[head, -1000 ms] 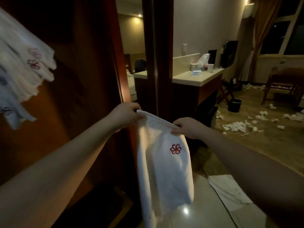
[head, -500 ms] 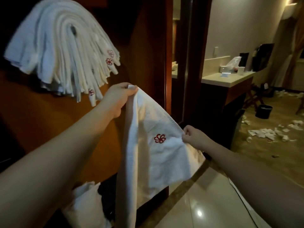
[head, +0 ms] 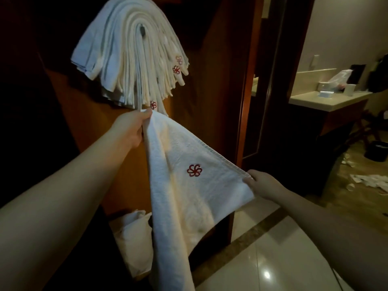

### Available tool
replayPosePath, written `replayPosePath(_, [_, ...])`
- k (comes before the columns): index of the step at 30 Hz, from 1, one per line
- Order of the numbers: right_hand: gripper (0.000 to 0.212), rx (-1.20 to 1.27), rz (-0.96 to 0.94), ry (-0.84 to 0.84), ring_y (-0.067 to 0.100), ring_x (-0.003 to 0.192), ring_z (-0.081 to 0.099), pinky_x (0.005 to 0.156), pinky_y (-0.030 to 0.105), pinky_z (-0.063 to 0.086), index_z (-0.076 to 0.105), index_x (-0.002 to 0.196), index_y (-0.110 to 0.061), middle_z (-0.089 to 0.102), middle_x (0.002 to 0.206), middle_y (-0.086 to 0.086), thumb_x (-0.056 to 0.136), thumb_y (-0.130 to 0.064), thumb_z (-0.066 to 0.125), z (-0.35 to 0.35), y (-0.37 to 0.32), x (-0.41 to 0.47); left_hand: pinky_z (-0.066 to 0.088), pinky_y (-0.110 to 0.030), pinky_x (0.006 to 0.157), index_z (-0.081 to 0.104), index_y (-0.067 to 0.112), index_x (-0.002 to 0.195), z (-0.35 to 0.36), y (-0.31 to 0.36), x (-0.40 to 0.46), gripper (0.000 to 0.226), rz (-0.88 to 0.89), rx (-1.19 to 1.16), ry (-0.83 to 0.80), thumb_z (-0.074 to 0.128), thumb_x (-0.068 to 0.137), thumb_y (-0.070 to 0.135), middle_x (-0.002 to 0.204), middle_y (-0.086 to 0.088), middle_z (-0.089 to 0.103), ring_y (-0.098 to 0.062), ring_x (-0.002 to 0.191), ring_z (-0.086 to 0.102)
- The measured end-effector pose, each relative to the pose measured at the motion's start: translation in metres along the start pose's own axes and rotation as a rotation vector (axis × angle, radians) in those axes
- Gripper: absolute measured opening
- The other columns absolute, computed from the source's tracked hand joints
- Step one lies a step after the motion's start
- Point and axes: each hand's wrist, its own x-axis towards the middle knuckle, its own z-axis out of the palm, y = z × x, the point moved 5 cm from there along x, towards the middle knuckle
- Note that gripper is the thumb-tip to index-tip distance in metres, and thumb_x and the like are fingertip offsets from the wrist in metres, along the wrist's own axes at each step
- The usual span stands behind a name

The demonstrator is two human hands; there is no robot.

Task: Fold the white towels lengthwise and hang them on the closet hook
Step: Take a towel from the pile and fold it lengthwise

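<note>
A white towel is held spread between both hands: its far upper corner is pinched by the left hand, its near right corner by the right hand, below the closet hook. It is judged soft, light and limp, best gripped along the hemmed edge.
</note>
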Motion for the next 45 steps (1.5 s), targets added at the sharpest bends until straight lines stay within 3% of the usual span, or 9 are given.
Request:
replayPosePath(3, [0.026,0.04,-0.041,-0.018,0.009,0.083,0.061,0.068,0.022,0.045,0.063,0.104,-0.026,0.065,0.094,-0.004,0.104,-0.043,0.043,-0.01,-0.028,-0.007,0.055,-0.035,0.055,0.066,0.01,0.099,-0.011,-0.012,-0.002,0.014,-0.097,-0.036,0.05,0.064,0.097,0.024,0.098,-0.009,0.072,-0.023,0.087,0.07])
replayPosePath(6, [0.019,0.239,-0.052,-0.107,0.009,0.086,0.064,0.068,0.021,0.052,0.054,0.114,-0.035,0.065,0.101,-0.007,0.1,-0.047,0.048,-0.026,-0.07,-0.019,0.061,-0.04,0.07,0.066,0.008,0.095,-0.006,-0.028,-0.012,0.019,-0.172,-0.065,0.071,0.067,0.094,0.027,0.095,-0.012,0.071,-0.027,0.086,0.07])
replayPosePath(10, [0.04,0.7,-0.133,-0.188,0.011,0.056,0.063,0.048,0.02,0.049,0.041,0.129,-0.056,0.07,0.072,0.004,0.099,-0.034,0.057,-0.054,-0.122,-0.037,0.062,-0.034,0.066,0.067,0.005,0.102,0.024,-0.043,-0.034,0.017,-0.158,-0.163,-0.049,0.066,0.095,0.021,0.089,-0.01,0.072,-0.024,0.085,0.07])
replayPosePath(13, [0.03,0.946,-0.146,-0.191,0.015,0.057,0.057,0.049,0.025,0.044,0.063,0.121,-0.045,0.071,0.084,0.006,0.1,-0.023,0.058,-0.066,-0.149,-0.04,0.059,-0.035,0.076,0.07,0.006,0.091,0.048,-0.044,-0.051,0.018,-0.118,-0.151,-0.146,0.065,0.096,0.023,0.073,-0.006,0.076,-0.021,0.076,0.072])
replayPosePath(17, [0.031,1.077,-0.228,-0.212,0.013,0.084,0.067,0.058,0.022,0.05,0.079,0.098,-0.029,0.071,0.104,0.002,0.082,-0.014,0.056,-0.084,-0.174,-0.037,0.059,-0.031,0.077,0.071,0.006,0.106,0.078,-0.04,-0.066,0.025,-0.032,-0.111,-0.34,0.058,0.1,0.027,0.089,-0.008,0.078,-0.021,0.084,0.074])
replayPosePath(26, [0.005,0.705,-0.405,0.27,-0.004,0.082,0.066,0.067,0.011,0.048,0.069,0.088,-0.041,0.07,0.088,-0.023,0.088,-0.039,0.074,-0.122,-0.179,-0.031,0.056,-0.032,0.085,0.068,0.003,0.12,0.102,-0.024,-0.083,0.033,0.146,-0.143,-0.568,0.047,0.105,0.023,0.112,-0.019,0.071,-0.026,0.102,0.07])
replayPosePath(35, [0.013,0.782,-0.356,0.412,-0.001,0.076,0.063,0.062,0.011,0.046,0.067,0.084,-0.032,0.068,0.081,-0.01,0.091,-0.041,0.07,-0.135,-0.189,-0.04,0.055,-0.028,0.087,0.066,0.006,0.126,0.117,-0.014,-0.091,0.035,0.231,-0.219,-0.655,0.042,0.106,0.022,0.12,-0.016,0.07,-0.025,0.114,0.067])
replayPosePath(39, [0.017,0.828,-0.342,0.399,0.008,0.079,0.065,0.067,0.027,0.052,0.069,0.088,-0.026,0.069,0.082,-0.005,0.093,-0.042,0.066,-0.135,-0.195,-0.04,0.055,-0.025,0.085,0.068,0.014,0.124,0.116,-0.011,-0.091,0.03,0.317,-0.117,-0.621,0.059,0.099,0.026,0.118,-0.01,0.072,-0.023,0.112,0.068])
replayPosePath(45, [0.026,0.619,-0.393,0.079,0.006,0.067,0.071,0.05,0.018,0.049,0.067,0.101,-0.031,0.075,0.078,-0.009,0.091,-0.055,0.063,-0.138,-0.194,-0.026,0.058,-0.025,0.071,0.075,0.017,0.1,0.097,-0.006,-0.074,0.022,0.319,-0.062,-0.437,0.054,0.1,0.015,0.095,-0.006,0.077,-0.017,0.088,0.073])
